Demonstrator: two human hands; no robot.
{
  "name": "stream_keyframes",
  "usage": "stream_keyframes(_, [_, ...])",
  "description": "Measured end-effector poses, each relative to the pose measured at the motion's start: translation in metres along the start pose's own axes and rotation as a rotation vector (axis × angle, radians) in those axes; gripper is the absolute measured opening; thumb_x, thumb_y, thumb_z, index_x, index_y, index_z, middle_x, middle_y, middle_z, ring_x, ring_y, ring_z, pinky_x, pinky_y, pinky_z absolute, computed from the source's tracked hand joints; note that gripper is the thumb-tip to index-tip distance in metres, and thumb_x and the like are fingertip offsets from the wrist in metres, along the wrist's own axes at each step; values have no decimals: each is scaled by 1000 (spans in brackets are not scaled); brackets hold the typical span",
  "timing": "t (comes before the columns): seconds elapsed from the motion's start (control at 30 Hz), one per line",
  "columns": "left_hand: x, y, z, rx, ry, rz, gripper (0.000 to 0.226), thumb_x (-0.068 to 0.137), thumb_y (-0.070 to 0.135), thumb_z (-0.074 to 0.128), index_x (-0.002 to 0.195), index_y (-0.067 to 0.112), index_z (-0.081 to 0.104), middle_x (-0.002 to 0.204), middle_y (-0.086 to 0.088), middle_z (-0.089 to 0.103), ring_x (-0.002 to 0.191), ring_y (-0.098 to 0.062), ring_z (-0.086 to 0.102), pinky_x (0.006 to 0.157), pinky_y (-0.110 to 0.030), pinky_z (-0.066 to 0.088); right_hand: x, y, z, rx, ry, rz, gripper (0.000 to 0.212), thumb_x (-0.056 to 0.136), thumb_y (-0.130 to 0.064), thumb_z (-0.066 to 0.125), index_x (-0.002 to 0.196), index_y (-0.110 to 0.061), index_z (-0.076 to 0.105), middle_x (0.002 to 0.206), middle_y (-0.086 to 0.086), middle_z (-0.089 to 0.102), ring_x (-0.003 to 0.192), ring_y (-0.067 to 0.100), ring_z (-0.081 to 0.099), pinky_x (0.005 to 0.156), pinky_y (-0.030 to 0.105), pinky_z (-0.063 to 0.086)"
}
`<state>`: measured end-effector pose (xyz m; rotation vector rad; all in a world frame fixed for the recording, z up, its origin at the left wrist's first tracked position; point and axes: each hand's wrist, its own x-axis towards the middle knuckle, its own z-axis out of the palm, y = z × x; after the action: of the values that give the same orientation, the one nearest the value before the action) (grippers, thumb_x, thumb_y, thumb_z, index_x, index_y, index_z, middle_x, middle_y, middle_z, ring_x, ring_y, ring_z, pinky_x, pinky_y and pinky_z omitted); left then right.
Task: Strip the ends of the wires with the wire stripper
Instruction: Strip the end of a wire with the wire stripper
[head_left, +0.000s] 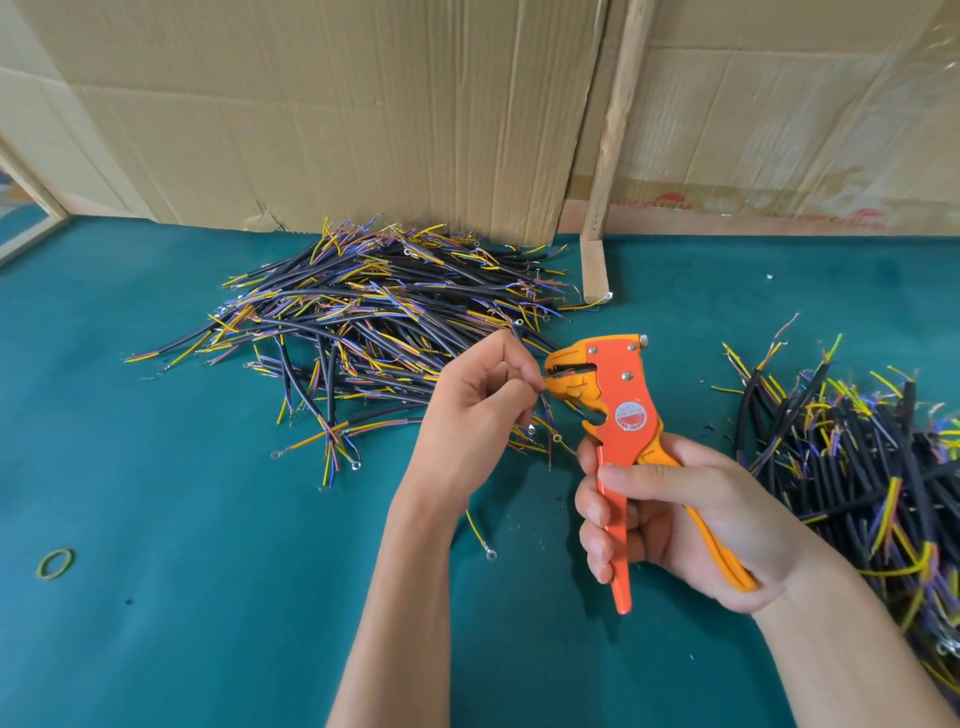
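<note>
Currently right hand (670, 514) grips wire stripper (618, 415) handles; left hand (475, 410) fingers (524, 374) pinch wire (543, 402) at its head.

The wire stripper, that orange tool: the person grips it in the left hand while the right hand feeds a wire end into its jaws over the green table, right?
Not quite: the hands are swapped. The head view shows the right hand gripping the wire stripper by its handles, while the left hand pinches a wire end at its jaws, over the green table.
</note>
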<state>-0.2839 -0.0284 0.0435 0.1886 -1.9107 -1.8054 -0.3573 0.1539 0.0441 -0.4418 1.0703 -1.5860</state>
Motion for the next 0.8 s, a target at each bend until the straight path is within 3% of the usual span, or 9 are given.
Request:
stream_keyframes(0.47, [0, 0, 0, 3, 2, -16, 13, 75, -2, 46, 77, 6, 55, 56, -2, 49, 43, 0, 38, 45, -9, 29, 1, 0, 0, -16, 0, 23, 21, 83, -13, 75, 99, -8, 62, 77, 19, 52, 63, 35, 55, 60, 46, 53])
stream_keyframes(0.67, [0, 1, 1, 3, -13, -6, 12, 75, -3, 45, 79, 4, 54, 53, 8, 53, 44, 0, 40, 46, -9, 31, 1, 0, 1, -30, 26, 22, 11, 88, -14, 69, 90, -9, 59, 73, 17, 47, 57, 31, 50, 55, 41, 50])
stream_keyframes(0.8, [0, 2, 0, -1, 1, -13, 13, 75, -1, 46, 78, 6, 55, 54, 4, 51, 44, 0, 39, 45, -9, 30, 1, 1, 3, -28, 46, 17, 12, 87, -14, 70, 87, -9, 59, 71, 16, 47, 55, 30, 50, 54, 40, 50])
